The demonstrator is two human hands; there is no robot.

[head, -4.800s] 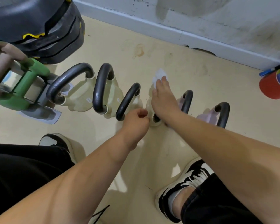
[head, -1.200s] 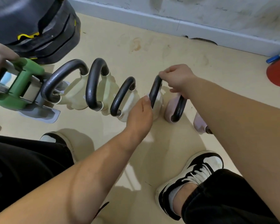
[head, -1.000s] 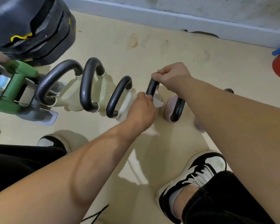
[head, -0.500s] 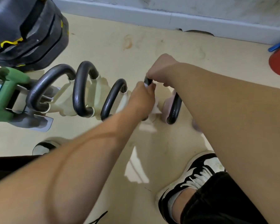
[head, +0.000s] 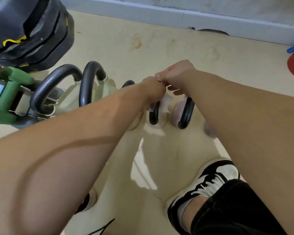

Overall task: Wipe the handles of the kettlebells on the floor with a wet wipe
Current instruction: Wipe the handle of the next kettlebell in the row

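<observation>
Kettlebell handle [head: 154, 114], left hand [head: 153, 89] seemingly gripping wipe [head: 165, 103]

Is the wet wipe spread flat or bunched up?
Bunched: the wet wipe hangs crumpled beside the kettlebell handle, under the left hand.

– Where are the arms?
– Both are bare and reach away from the camera. The left forearm [head: 71, 146] crosses from the lower left of the frame up toward the centre. The right forearm [head: 244, 119] comes in from the right edge and slants up to the same spot.
– And the hands?
– They meet just above the centre, knuckles touching. The left hand [head: 153, 89] is a closed fist seen from the back, gripping a wet wipe [head: 165, 103] that hangs out beneath it. The right hand [head: 176, 77] sits just beside it on the right, fingers curled over the top of a kettlebell handle [head: 154, 114], thumb tip against the left hand.
</observation>
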